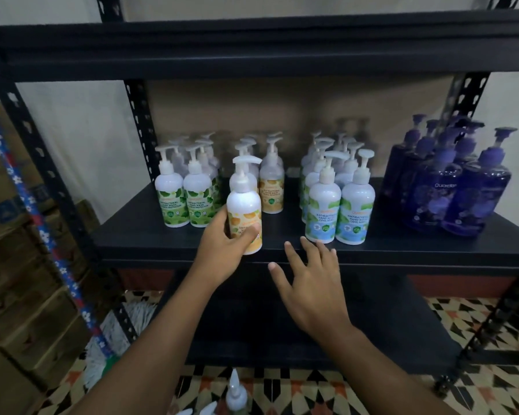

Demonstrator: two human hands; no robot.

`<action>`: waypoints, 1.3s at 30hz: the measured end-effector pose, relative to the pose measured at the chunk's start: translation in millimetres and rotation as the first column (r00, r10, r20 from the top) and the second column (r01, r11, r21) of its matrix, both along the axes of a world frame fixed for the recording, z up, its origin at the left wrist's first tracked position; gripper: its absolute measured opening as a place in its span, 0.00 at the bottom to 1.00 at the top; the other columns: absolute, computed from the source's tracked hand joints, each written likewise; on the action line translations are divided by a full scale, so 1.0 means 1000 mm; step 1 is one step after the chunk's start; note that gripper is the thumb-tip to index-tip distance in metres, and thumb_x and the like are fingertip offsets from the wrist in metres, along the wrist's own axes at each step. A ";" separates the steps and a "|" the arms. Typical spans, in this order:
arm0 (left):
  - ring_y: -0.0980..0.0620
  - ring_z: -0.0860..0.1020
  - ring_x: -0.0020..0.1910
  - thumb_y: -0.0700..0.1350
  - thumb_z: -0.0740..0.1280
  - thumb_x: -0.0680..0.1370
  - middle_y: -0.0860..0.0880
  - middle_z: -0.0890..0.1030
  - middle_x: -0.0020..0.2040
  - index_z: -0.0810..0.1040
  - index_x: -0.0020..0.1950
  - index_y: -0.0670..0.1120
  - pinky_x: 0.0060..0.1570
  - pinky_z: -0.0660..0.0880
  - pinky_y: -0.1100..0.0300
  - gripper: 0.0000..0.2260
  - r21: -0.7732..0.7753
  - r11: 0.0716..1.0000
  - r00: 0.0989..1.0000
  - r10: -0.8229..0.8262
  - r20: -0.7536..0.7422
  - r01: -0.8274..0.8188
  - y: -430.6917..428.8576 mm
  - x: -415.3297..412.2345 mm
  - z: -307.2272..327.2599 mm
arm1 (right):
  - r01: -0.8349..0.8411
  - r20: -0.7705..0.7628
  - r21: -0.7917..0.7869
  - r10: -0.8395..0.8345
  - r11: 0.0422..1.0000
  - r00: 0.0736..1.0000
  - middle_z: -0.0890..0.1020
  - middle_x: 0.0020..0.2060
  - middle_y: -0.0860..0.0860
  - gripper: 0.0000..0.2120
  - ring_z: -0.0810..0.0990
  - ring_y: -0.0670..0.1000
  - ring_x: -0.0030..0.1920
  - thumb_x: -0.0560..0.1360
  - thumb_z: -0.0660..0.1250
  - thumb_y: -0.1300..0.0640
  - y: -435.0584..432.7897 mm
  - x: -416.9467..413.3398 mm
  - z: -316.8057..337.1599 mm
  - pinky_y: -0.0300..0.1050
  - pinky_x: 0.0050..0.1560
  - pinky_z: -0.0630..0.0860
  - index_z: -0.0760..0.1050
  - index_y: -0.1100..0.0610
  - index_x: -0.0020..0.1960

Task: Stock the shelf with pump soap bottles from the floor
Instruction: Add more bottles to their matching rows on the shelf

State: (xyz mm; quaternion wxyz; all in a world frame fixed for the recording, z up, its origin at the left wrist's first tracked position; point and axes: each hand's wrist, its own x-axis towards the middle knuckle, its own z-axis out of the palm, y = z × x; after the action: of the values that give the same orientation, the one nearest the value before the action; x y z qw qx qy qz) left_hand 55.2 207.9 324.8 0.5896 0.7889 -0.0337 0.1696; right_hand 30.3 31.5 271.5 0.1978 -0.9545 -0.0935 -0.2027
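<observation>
Black metal shelf board [402, 247], mid level, is seen above a patterned tile floor [477, 319]. A white pump soap bottle with an orange label [244, 205] is held at the board's front edge, between the green-label bottles [172, 202] and the blue-label bottles [324, 211]. Its long axis is vertical, its base is low by the edge, and the pump spout is turned to the right. The left hand [222, 250] is wrapped round its lower body. The right hand [309, 283] is held released, fingers spread, in front of the edge; nothing is grasped. Translucent purple bottles [474, 202] are grouped at far right.
</observation>
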 end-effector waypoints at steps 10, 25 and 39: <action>0.62 0.80 0.54 0.47 0.81 0.69 0.54 0.81 0.59 0.76 0.66 0.48 0.53 0.79 0.63 0.28 0.060 0.989 0.990 0.137 -0.014 -0.136 -0.005 0.011 -0.019 | 0.041 -0.064 0.031 -0.039 0.999 0.997 0.56 0.81 0.53 0.31 0.42 0.57 0.81 0.81 0.49 0.33 0.001 -0.002 0.000 0.58 0.78 0.36 0.58 0.44 0.81; 0.51 0.82 0.47 0.51 0.81 0.68 0.47 0.80 0.54 0.77 0.53 0.47 0.48 0.82 0.52 0.21 0.173 0.926 0.942 0.332 0.042 -0.334 -0.050 0.051 -0.017 | 0.035 -0.030 0.021 -0.034 0.999 0.999 0.59 0.80 0.53 0.35 0.45 0.59 0.81 0.78 0.46 0.31 -0.007 0.000 -0.006 0.63 0.78 0.41 0.60 0.46 0.80; 0.47 0.81 0.49 0.51 0.78 0.72 0.47 0.82 0.51 0.79 0.53 0.45 0.48 0.81 0.50 0.16 0.200 0.860 0.879 0.476 0.020 -0.470 -0.066 0.069 -0.014 | 0.011 -0.014 0.037 -0.010 0.999 1.000 0.62 0.78 0.54 0.31 0.50 0.60 0.80 0.80 0.57 0.35 -0.013 0.003 -0.010 0.66 0.77 0.47 0.63 0.47 0.79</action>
State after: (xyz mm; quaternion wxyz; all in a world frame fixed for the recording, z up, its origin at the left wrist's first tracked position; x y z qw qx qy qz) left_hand 124.2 141.8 311.1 0.4486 0.8304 0.1530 0.2930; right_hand 32.9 18.8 261.8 0.2152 -0.9525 -0.0833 -0.1988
